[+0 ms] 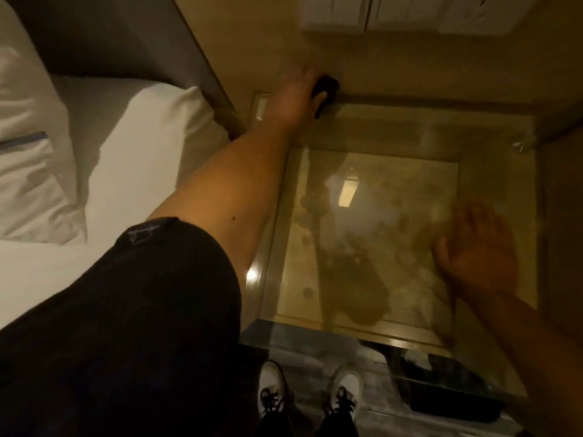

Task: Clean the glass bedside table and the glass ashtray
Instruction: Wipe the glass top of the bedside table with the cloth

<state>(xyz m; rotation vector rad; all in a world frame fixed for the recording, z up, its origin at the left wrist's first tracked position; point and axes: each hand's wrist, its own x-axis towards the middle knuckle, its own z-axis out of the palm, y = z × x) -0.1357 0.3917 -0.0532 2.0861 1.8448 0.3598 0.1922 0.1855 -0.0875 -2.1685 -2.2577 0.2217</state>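
The glass bedside table [492,146] fills the right half of the head view, its top smeared and reflecting a ceiling light. My left hand [295,96] reaches to the table's far left corner by the wall and grips a small dark object [326,86], which looks like a cloth or sponge, pressed onto the glass. My right hand [473,247] rests flat on the glass near the right side, fingers spread, holding nothing; it is blurred. No ashtray is visible.
A bed with white sheets [126,159] and a pillow [28,152] lies close on the left. The beige wall [410,67] backs the table. A dark bin [448,395] stands under the table's near right corner. My shoes [309,395] are on the grey floor.
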